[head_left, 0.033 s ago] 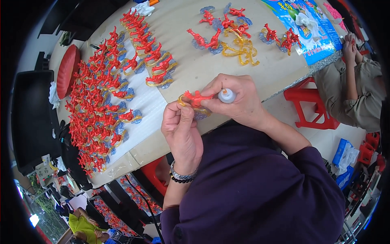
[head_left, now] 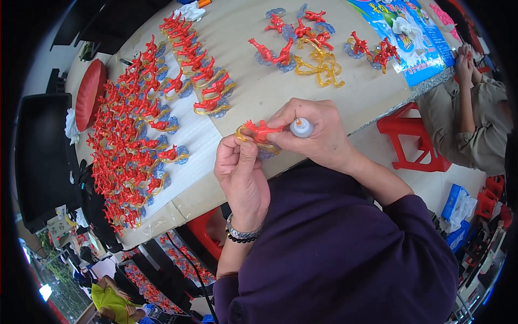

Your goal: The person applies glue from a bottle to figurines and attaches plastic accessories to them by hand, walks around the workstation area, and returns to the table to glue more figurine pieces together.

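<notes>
Between my two hands, above the table's near edge, is a red plastic figurine (head_left: 261, 130) with a translucent yellow ribbon piece curving round it and a blue-grey base partly hidden below. My left hand (head_left: 243, 175) pinches the ribbon side between thumb and fingers. The thumb and forefinger of my right hand (head_left: 321, 132) grip the figurine's other end. Tucked in that same right hand is a small whitish bottle (head_left: 301, 128) with a narrow orange-brown tip pointing up.
Dense rows of finished-looking red figurines (head_left: 127, 140) cover the table's left. Loose figurines (head_left: 275, 51) and yellow ribbon pieces (head_left: 321, 70) lie farther back. A red bowl (head_left: 90, 94) stands far left. Another person's hands (head_left: 465, 63) and a red stool (head_left: 413, 137) are at right.
</notes>
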The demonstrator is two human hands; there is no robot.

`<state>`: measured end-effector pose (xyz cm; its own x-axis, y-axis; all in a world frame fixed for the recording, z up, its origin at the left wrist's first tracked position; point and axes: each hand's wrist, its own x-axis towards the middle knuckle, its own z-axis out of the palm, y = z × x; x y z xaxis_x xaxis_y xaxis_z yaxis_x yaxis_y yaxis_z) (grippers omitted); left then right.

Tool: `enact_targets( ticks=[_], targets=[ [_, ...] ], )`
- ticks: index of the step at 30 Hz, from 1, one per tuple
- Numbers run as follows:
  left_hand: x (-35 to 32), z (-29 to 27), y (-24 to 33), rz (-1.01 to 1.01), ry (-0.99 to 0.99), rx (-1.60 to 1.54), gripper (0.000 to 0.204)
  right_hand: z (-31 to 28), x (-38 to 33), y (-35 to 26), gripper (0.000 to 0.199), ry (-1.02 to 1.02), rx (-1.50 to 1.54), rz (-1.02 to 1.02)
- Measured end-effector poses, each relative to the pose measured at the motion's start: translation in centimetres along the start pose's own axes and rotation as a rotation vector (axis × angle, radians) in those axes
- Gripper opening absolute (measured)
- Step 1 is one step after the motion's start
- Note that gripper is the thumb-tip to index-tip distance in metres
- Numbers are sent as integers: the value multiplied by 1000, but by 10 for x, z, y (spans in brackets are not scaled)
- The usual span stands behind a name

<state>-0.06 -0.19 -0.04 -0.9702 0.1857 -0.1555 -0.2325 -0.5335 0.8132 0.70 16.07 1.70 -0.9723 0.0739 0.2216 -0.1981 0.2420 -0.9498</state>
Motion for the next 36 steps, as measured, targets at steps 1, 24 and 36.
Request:
enact_targets(
  ticks=[1, 24, 36],
  targets=[
    [0, 1, 0, 14, 5, 1, 15, 0, 0, 0, 14, 6, -15, -41],
    [-3, 0, 6, 70, -103, -56, 18, 4, 2, 1, 15, 66, 194, -47],
    [-3, -5, -1, 157, -82, 6, 18, 2, 1, 0, 14, 28, 208, -1]
  ],
)
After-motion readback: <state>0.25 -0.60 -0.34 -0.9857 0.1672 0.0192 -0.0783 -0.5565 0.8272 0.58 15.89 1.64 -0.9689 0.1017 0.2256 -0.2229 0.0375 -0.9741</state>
